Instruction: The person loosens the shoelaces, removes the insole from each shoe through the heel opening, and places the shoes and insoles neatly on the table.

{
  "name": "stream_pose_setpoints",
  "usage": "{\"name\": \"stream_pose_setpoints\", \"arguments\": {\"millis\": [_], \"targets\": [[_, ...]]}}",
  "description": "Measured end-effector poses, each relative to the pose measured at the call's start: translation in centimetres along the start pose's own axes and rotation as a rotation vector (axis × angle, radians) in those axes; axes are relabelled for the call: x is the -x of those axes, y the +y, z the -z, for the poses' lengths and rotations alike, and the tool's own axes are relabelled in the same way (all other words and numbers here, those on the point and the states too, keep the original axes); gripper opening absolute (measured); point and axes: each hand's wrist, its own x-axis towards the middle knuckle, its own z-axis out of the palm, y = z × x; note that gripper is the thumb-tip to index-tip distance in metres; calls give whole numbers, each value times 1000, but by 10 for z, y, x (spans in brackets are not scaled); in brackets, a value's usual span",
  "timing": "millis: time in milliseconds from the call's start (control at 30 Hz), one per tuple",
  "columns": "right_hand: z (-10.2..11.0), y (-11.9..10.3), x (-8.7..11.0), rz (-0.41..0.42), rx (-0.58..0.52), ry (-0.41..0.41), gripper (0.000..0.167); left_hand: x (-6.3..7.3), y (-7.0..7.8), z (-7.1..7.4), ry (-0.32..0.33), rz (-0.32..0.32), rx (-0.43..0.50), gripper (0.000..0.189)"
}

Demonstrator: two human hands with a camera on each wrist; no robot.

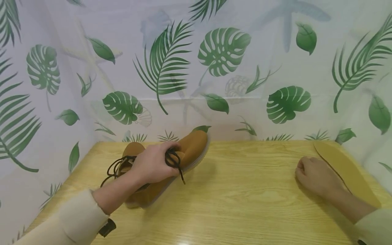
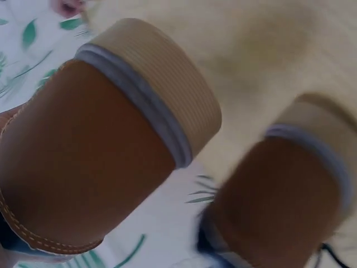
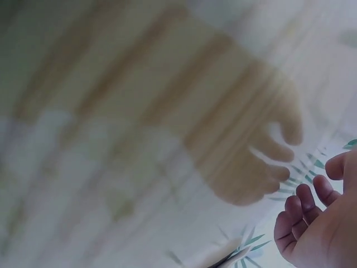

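My left hand [image 1: 154,165] grips a brown lace-up shoe [image 1: 196,144] across its upper, near the dark laces. The shoe is tilted, toe pointing up and to the far right. Its heel [image 2: 83,151] and ribbed tan sole fill much of the left wrist view. A matching second shoe [image 1: 133,149] stands to its left, partly hidden by my hand and forearm. On the right, my right hand [image 1: 316,175] is low over the table with loosely curled fingers and nothing in them. Beside it lies a flat tan insole [image 1: 352,170] with a dark edge, partly covered by my forearm.
The wood-grain table [image 1: 239,190] ends at a white curtain [image 1: 183,68] with green leaf prints, which encloses the back and both sides. Loose laces [image 1: 113,168] hang off the second shoe's left side.
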Motion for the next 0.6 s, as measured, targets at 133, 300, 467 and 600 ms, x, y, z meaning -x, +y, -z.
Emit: {"name": "stream_pose_setpoints", "arguments": {"millis": [133, 300, 467, 600], "targets": [[-3, -6, 2, -13, 7, -19, 17, 5, -19, -13, -14, 48, -78, 63], [-3, -7, 1, -6, 23, -13, 16, 12, -37, -18, -18, 96, -158, 62], [-3, -10, 1, -16, 2, -15, 14, 13, -38, -22, -35, 109, -99, 66], [-7, -17, 0, -9, -20, -28, 13, 9, -31, -34, -55, 137, -35, 65]]}}
